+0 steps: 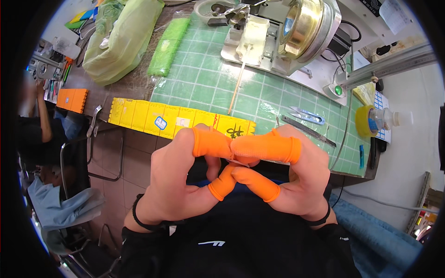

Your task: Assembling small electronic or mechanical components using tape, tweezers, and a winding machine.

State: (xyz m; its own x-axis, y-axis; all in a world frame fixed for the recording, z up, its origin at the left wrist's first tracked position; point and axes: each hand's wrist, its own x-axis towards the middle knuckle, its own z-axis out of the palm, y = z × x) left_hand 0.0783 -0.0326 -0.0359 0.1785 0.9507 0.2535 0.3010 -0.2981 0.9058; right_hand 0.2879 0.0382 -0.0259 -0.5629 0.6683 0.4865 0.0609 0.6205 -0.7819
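Note:
In front of my chest both hands meet, with orange finger cots on the thumbs and index fingers. My left hand (172,171) is closed in a pinch on one side of a small thin pale piece (238,162). My right hand (307,172) pinches the same piece from the other side. Fingertips cover most of it, so its kind cannot be made out. Just beyond the hands, a yellow segmented strip (143,116) lies along the table's front edge. Dark tweezers (306,130) and blue-handled thread snips (309,116) rest beyond my right hand.
A bench machine with a brass-coloured wheel (301,30) stands at the back, a thin wooden stick (237,88) before it. Left are a green packet (169,48), a pale plastic bag (118,46) and an orange block (72,100). A co-worker's arm (44,116) shows far left.

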